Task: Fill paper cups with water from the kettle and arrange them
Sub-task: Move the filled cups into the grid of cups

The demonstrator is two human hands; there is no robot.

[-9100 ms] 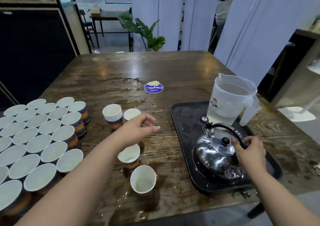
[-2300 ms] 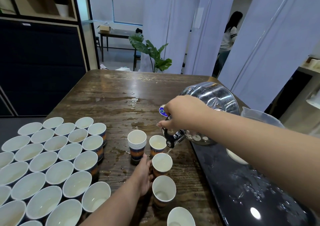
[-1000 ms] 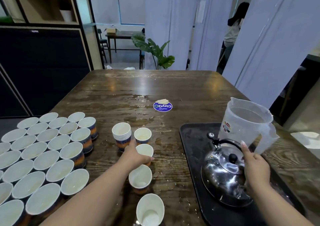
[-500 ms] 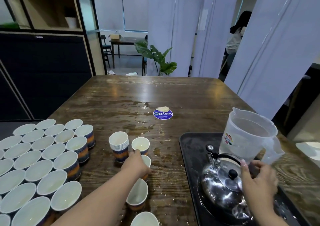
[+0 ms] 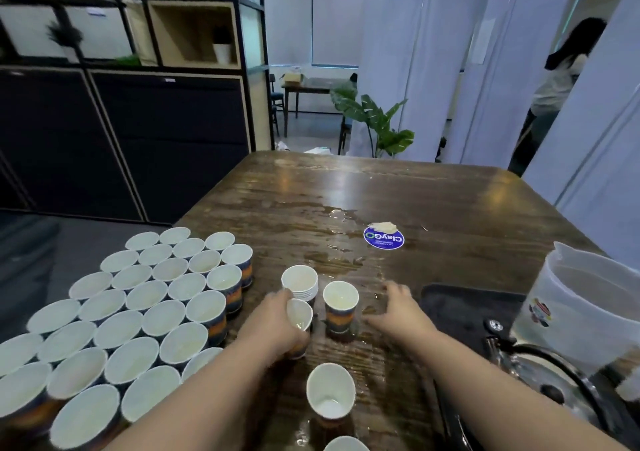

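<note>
The left hand (image 5: 277,326) grasps a tilted paper cup (image 5: 300,315) on the wet surface (image 5: 398,187), while the right hand (image 5: 398,312), fingers apparently spread and released, sits at three o'clock beside an upright filled cup (image 5: 340,307).

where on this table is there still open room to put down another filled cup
Bare wood lies beyond the cup stack, around the blue sticker, though puddled. The grid of cups crowds the left; the tray with pitcher and kettle fills the right.

Kettle (image 5: 554,386) cut off lower right; bottom-edge cup (image 5: 345,443) mostly cropped; left hand (image 5: 273,322) hides held cup's (image 5: 299,314) body.
</note>
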